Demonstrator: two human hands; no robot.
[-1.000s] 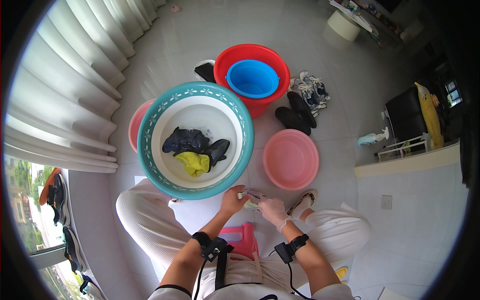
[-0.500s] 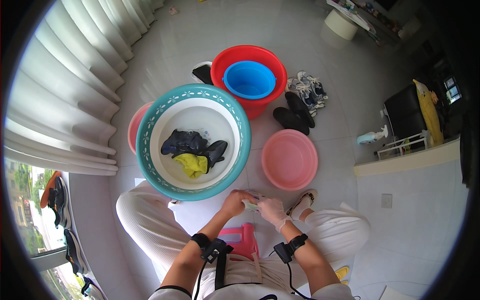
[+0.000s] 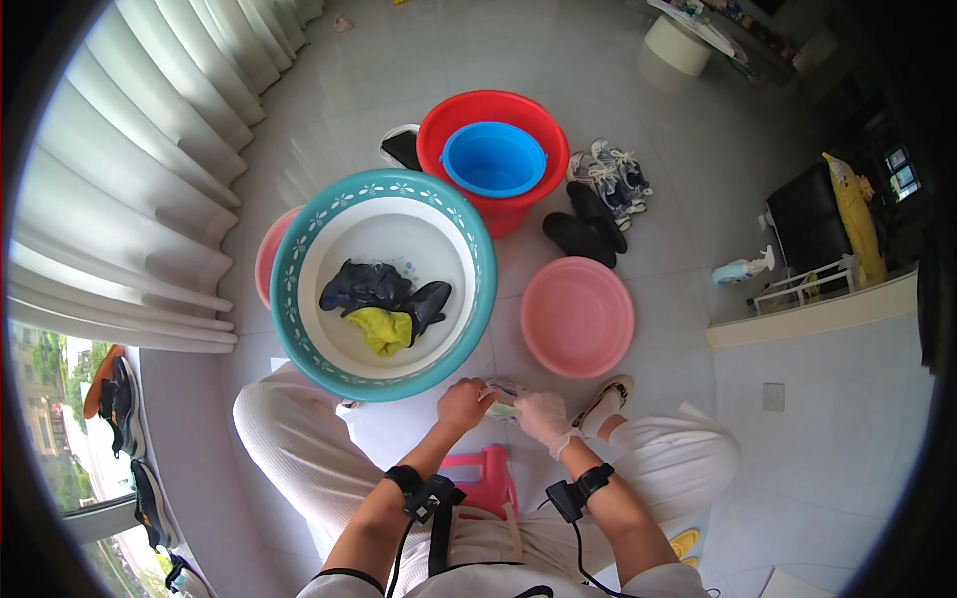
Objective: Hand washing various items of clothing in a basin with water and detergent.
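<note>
The person's left hand (image 3: 465, 404) and right hand (image 3: 543, 419), the right one in a clear glove, both grip a small, pale packet (image 3: 501, 407) held between them. Below it shows a pink stool (image 3: 488, 485). Just beyond, to the left, a teal tub (image 3: 480, 319) contains dark and yellow items (image 3: 384, 330); to the right sits a pink basin (image 3: 578, 319). Farther out, a blue bucket (image 3: 493, 164) stands inside a red tub (image 3: 543, 125), near black shoes (image 3: 580, 239).

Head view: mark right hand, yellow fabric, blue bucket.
Right hand (image 3: 541, 417), head view: back of the hand.
Yellow fabric (image 3: 381, 330), head view: middle of its surface.
Blue bucket (image 3: 493, 147), head view: inner wall.
</note>
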